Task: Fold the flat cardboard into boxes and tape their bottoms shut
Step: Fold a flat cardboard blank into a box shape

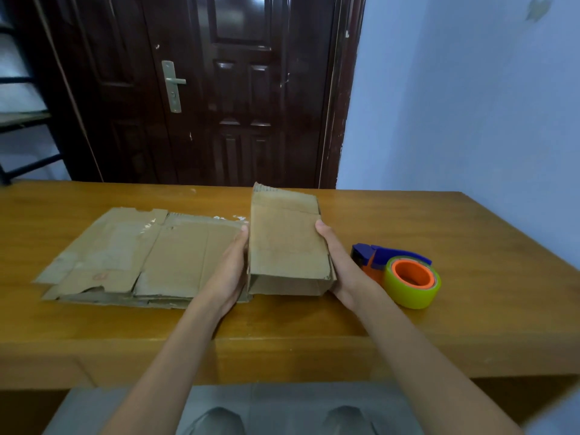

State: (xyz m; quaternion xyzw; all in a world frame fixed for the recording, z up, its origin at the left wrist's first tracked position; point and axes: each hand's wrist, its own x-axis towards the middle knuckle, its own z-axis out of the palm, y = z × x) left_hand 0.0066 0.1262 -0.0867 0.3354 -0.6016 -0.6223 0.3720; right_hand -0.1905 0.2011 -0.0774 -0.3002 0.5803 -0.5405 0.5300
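A small brown cardboard box (287, 243) stands on the wooden table (439, 309), partly folded into shape, its near end open. My left hand (229, 271) lies flat against its left side with straight fingers. My right hand (340, 265) presses its right side, the thumb resting on the top edge. To the left lies a stack of flat cardboard sheets (141, 255), worn and creased, with bits of old tape on them. A tape dispenser (401, 274) with a blue handle, an orange core and a yellowish tape roll sits just right of my right hand.
The table's near edge runs below my forearms, and my lap shows beneath it. A dark wooden door (219, 89) stands behind the table. A pale blue wall (470, 105) borders the right side. A dark shelf frame (22, 120) is at the far left.
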